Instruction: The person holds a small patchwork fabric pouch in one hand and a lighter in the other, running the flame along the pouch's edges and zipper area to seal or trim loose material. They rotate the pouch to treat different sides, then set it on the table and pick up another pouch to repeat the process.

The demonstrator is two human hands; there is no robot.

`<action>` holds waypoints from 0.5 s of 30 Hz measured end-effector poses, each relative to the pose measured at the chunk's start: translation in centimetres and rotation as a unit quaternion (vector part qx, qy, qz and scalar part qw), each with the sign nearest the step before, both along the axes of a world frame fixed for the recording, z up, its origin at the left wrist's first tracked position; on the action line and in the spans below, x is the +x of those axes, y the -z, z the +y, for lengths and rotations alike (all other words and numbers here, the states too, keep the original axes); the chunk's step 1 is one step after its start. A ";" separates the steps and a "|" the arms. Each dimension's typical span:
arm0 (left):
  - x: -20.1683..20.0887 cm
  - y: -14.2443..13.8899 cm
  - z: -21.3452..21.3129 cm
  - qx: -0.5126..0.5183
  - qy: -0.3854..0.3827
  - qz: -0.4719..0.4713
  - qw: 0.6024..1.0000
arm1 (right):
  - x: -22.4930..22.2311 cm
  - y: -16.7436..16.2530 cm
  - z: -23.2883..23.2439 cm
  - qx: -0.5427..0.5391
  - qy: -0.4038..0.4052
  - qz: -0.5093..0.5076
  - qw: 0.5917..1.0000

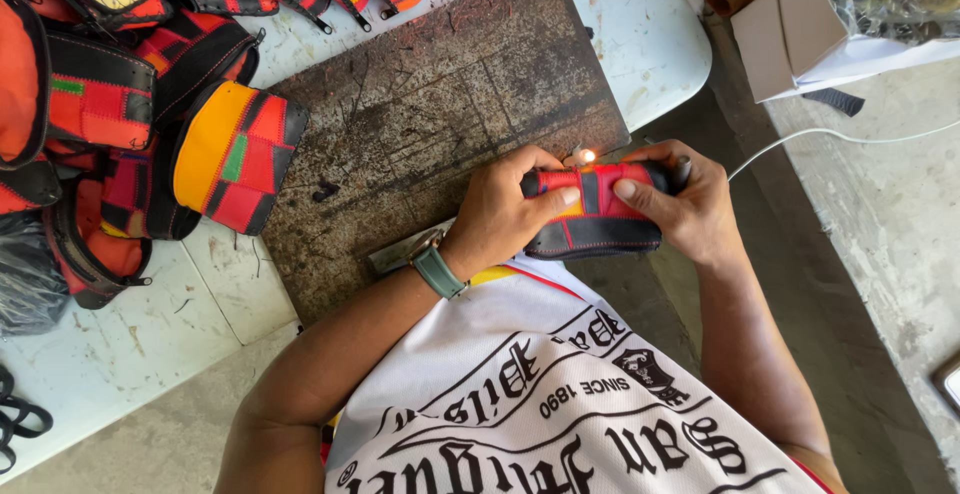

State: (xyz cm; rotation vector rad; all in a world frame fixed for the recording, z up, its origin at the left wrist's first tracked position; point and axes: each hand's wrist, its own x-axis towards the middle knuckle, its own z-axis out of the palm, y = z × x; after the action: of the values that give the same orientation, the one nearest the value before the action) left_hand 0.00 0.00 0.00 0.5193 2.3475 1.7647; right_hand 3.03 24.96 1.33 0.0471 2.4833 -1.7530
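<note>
Both hands hold a small red and black stitched pouch [596, 222] above the near edge of a worn dark board [440, 104]. My left hand [505, 212], with a teal watch on its wrist, grips the pouch's left end, thumb laid across the front. My right hand [685, 209] grips the right end, thumb pressed on the red panel. A small flame [587, 156] burns at the pouch's top edge between the two hands. A dark rounded object [682, 170] sticks out of my right fist; I cannot tell what it is.
A heap of similar red, orange and black pouches [130, 104] lies on the white table [640, 24] to the left and along its far edge. An open cardboard box [785, 29] and a white cable [840, 136] sit at the right, above a concrete floor [880, 234].
</note>
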 end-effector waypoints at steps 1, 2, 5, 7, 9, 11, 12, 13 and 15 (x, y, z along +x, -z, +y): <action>0.1 0.1 0.1 0.007 -0.008 0.014 1.000 | 0.5 -0.2 -0.1 0.003 0.006 0.001 1.000; 0.1 0.3 0.3 0.015 -0.015 0.027 0.999 | 1.0 -0.4 -0.1 0.006 0.012 0.003 1.000; 0.1 0.6 0.8 0.008 -0.017 0.041 0.999 | 1.4 -0.5 -0.4 -0.010 0.042 -0.004 0.999; -0.1 0.8 1.1 -0.003 -0.014 0.039 0.999 | 1.4 -0.4 -0.5 -0.010 0.058 0.000 0.998; -0.3 0.9 1.4 -0.009 -0.015 0.034 0.999 | 1.2 -0.2 -0.5 0.012 0.063 0.014 0.998; -0.5 1.0 1.6 -0.005 -0.030 0.055 0.998 | 0.9 0.1 -0.4 -0.007 0.070 0.018 0.997; -0.6 1.1 1.7 -0.003 -0.038 0.064 0.997 | 0.9 0.3 -0.5 -0.017 0.072 0.019 0.997; -0.7 1.1 1.8 -0.001 -0.037 0.056 0.998 | 0.7 0.4 -0.3 -0.013 0.070 0.030 0.997; -0.9 1.2 2.0 0.005 -0.034 0.040 0.999 | 0.5 0.5 -0.1 -0.006 0.067 0.051 0.996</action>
State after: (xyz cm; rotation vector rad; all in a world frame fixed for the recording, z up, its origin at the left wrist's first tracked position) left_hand -0.91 1.97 -1.18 0.5272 2.4396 1.8170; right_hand 3.56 24.90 0.86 0.1299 2.5972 -1.8662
